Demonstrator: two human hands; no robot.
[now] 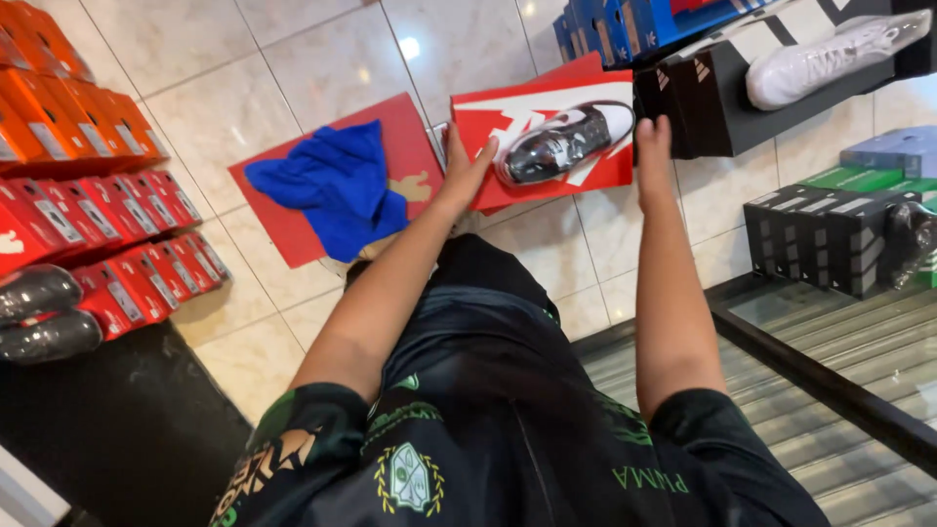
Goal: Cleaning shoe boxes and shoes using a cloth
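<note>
Now, both arms are stretched out and the hands are on a red shoe box [508, 122]. The left hand [467, 168] grips the box's left edge, fingers spread and curled onto the lid, thumb under the side. The right hand [652, 146] presses flat against the box's right edge, fingers pointing away from the camera. So the box is clamped between the two palms, held out over the pale tiled floor [244, 78] in front of the person's dark trousers.

On top of that box lies a black and white shoe [566, 141], wrapped in clear plastic, lying at a slant across the lid.

Just left of the left hand, a second red lid [293, 224] lies on the floor with a blue cloth [337, 185] crumpled over it. Just beside the right hand stands a black box [712, 107] with a white shoe [830, 54] on top, also in plastic.

Farther out: stacks of red and orange boxes [117, 215] along the left, blue boxes [605, 24] at the top, black and green boxes [839, 224] on the right, and a metal grating [830, 390] at lower right.
</note>
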